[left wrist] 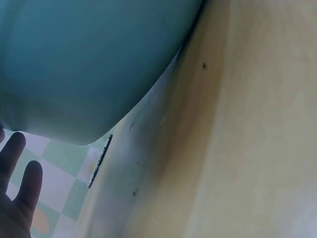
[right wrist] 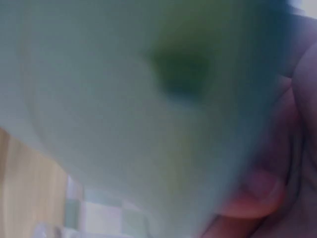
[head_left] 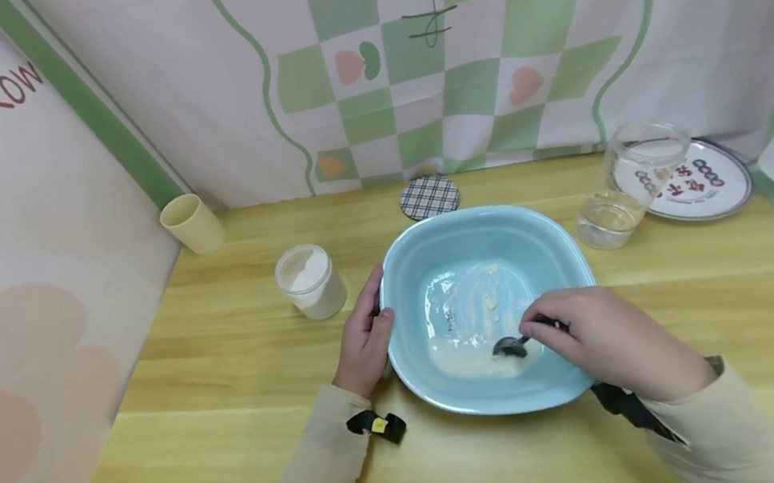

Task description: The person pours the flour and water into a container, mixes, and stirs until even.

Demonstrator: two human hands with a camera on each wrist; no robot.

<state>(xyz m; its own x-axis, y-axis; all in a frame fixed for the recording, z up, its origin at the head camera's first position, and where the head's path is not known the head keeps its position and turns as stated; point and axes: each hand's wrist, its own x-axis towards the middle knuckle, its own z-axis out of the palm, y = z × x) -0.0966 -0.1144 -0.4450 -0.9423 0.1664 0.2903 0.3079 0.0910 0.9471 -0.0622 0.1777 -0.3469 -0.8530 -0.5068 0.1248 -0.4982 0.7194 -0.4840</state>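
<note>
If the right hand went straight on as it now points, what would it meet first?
Probably the pale mixture in the blue bowl: the spoon in the right hand slants down toward it, but depth is unclear.

Head view: from above, forward and down. Left-wrist view: low, close beside the bowl (head_left: 481, 242) both show. Right-wrist view: very near, toward the checked cloth (head_left: 417, 109).

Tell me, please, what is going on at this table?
A person is working in a light blue bowl. Their right hand holds a dark spoon down in a whitish, wet mixture at the bottom, while their left hand rests against the bowl's left side. White smears also mark the inside. A jar of what looks like white powder stands left of the bowl, and a clear cup partly filled with liquid stands to its right.
</note>
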